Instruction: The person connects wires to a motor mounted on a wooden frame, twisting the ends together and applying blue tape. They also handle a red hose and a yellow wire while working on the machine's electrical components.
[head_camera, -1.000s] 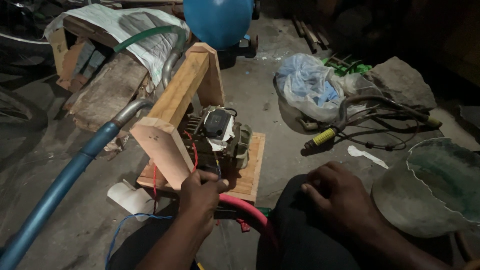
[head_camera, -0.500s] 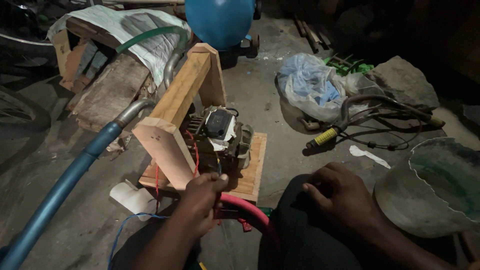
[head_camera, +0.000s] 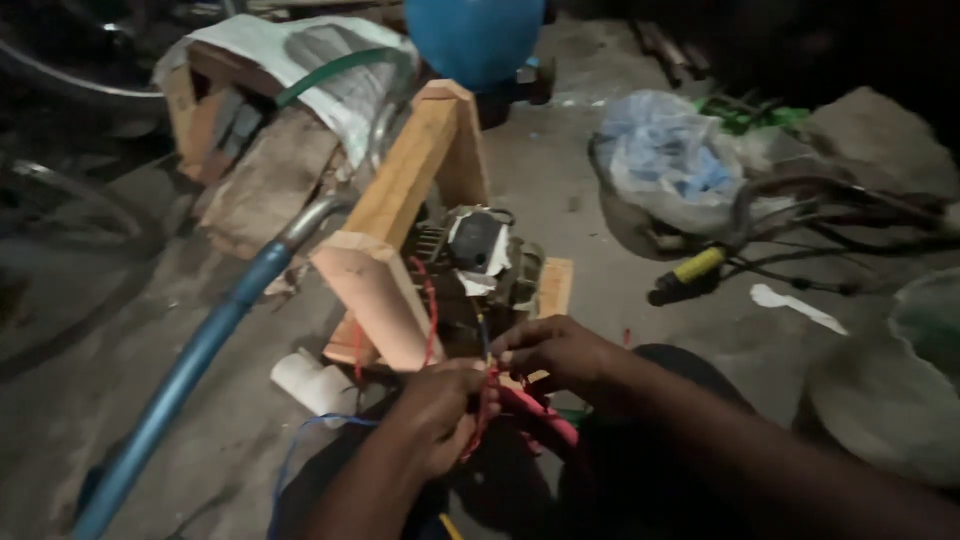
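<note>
- My left hand (head_camera: 432, 415) pinches the red wire (head_camera: 484, 408); my right hand (head_camera: 548, 350) closes on its upper end, keeping it taut.
- It runs just below the motor (head_camera: 480, 265) (blurred), wedged beside the wooden frame (head_camera: 400, 210).

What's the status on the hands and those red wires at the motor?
Left hand and right hand both pinching the red wires. Wires run up to the motor in the wooden frame. Blue hose alongside, apart from the hands.
</note>
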